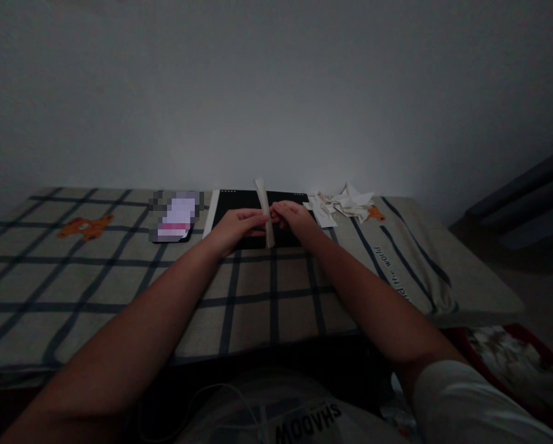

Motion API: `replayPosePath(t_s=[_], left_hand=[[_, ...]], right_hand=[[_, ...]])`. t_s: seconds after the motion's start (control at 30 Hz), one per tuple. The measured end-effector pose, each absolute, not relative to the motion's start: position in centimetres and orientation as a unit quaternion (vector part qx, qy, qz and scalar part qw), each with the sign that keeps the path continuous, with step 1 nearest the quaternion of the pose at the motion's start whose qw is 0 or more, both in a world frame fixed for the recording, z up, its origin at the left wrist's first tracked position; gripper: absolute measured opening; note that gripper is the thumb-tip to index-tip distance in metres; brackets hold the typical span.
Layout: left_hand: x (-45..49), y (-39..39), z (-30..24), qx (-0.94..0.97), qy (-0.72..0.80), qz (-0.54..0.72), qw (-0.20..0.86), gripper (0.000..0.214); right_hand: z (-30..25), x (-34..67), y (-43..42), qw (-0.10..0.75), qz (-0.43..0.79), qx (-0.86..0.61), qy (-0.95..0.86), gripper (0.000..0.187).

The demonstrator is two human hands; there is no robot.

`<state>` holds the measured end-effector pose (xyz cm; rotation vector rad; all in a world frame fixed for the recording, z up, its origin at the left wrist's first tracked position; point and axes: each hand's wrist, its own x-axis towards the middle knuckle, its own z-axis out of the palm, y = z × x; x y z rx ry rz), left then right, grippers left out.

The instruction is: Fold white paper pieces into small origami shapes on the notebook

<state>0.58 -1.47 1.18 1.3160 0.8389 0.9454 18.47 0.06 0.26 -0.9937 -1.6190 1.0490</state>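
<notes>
A narrow white strip, apparently folded paper with slightly flared ends, stands lengthwise between my two hands. My left hand closes its fingers on the strip's middle from the left. From the right, the fingertips of my right hand pinch at the same middle part. Whether a smaller thing sits between those fingertips is too dark to make out. Beneath both hands lies a flat black sheet or folder with a white left edge and small light marks along its top.
A phone with a lit, blurred screen lies left of the black sheet. Crumpled and torn white paper pieces lie to the right. A checked cloth covers the table, which meets a plain wall. A red-edged container with pale scraps is at lower right.
</notes>
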Motion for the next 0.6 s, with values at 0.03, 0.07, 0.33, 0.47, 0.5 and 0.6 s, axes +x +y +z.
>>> replayPosePath(t_s=[0.03, 0.07, 0.33, 0.47, 0.5, 0.6], left_hand=[[0.55, -1.46, 1.18, 0.569, 0.367, 0.406, 0.613, 0.035], [0.53, -1.44, 1.17, 0.569, 0.373, 0.404, 0.612, 0.035], [0.53, -0.93, 0.64, 0.593, 0.443, 0.439, 0.510, 0.038], [0.37, -0.76, 0.57, 0.600, 0.478, 0.461, 0.446, 0.036], [0.34, -0.74, 0.57, 0.601, 0.483, 0.462, 0.438, 0.036], [0.32, -0.63, 0.46, 0.602, 0.490, 0.462, 0.429, 0.037]], right_hand=[[0.30, 18.44, 0.07, 0.463, 0.432, -0.403, -0.661, 0.032], [0.34, 18.41, 0.05, 0.459, 0.433, -0.401, -0.664, 0.030], [-0.30, 18.52, 0.57, 0.503, 0.493, -0.395, -0.590, 0.028], [-0.38, 18.47, 0.63, 0.515, 0.481, -0.416, -0.574, 0.030], [-0.36, 18.44, 0.60, 0.518, 0.475, -0.421, -0.574, 0.030], [-0.36, 18.37, 0.53, 0.534, 0.463, -0.421, -0.569, 0.030]])
